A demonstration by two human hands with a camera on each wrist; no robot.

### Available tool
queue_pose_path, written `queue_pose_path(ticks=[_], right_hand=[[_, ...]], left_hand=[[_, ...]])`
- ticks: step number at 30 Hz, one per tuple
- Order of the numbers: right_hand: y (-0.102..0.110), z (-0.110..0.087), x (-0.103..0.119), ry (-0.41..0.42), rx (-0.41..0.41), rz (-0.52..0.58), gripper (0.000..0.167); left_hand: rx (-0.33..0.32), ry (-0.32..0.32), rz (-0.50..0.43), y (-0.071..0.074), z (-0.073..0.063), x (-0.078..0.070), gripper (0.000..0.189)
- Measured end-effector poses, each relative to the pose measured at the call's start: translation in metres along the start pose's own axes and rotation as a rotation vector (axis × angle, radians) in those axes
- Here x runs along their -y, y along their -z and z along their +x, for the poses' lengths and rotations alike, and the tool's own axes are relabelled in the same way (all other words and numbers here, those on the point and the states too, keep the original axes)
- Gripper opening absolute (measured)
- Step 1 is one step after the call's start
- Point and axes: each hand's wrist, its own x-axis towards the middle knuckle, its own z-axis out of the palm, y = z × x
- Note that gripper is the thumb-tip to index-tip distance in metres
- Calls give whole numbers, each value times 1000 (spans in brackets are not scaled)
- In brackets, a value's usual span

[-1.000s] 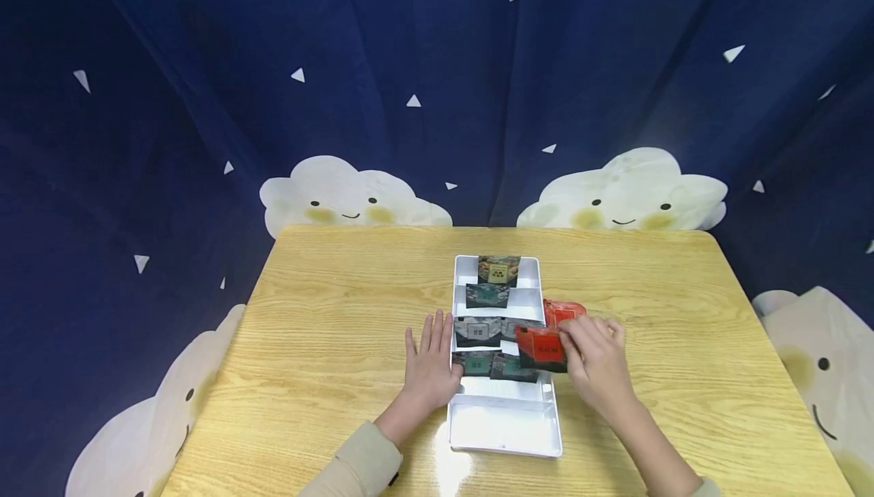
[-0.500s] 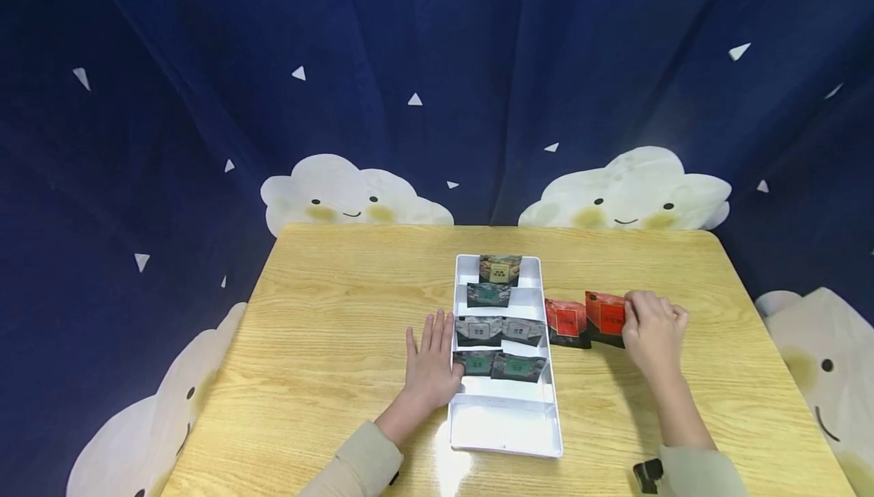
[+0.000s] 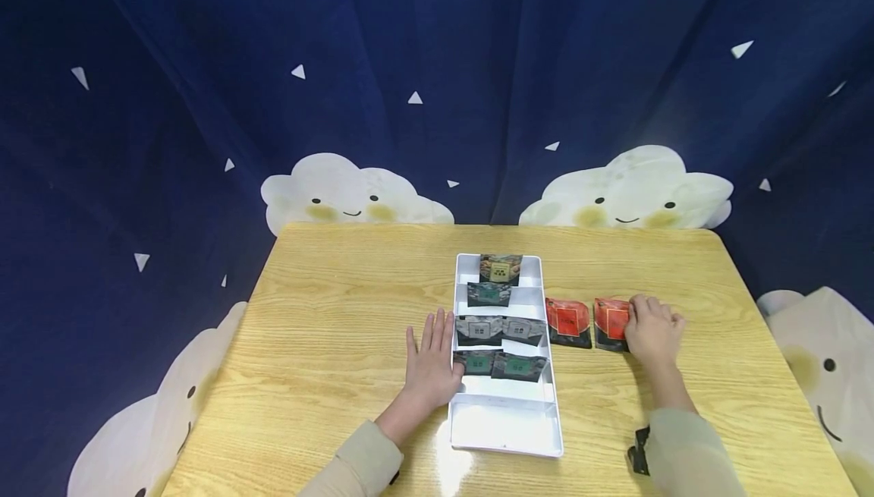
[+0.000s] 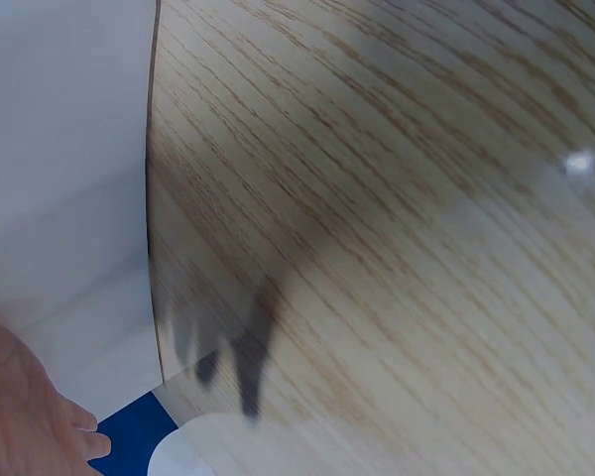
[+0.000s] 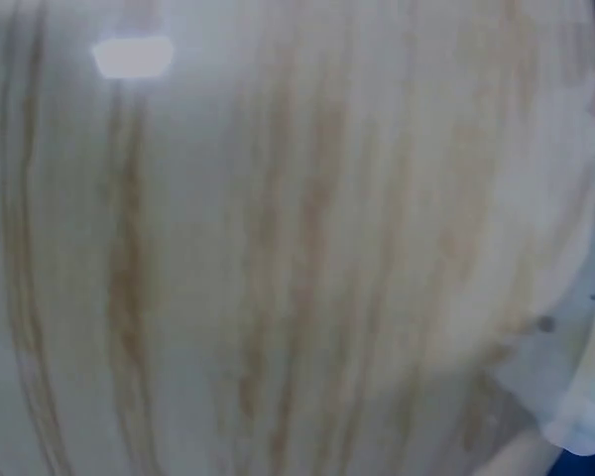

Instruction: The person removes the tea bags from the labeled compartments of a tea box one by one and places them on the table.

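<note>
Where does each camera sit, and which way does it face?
Head: worn on the head, facing forward and down at the white tray, wooden table and blue curtain; left hand, right hand and sleeves show.
Left wrist: on that wrist, facing the table; part of the left hand shows.
Right wrist: on that wrist, facing mostly table; no hand shows plainly.
Head and left wrist views share the left hand.
</note>
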Motion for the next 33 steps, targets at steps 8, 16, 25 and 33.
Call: queue_pose_path(ticks=[8,16,25,33], right_hand=[[-23,-1,-5,-68,45,-27,24],[-28,-1,-3,-99,88,-43,25],[-28,0,-3,-121,96,-59,30],[-27,1,-2,-137,112,-66,34]], left_hand=[[-1,0,-8,-1,1,0,77],[6,6,-1,-2,1,0,77],[-1,1,-20,-2,0,0,78],[0,3,-17,-2,0,1,77]])
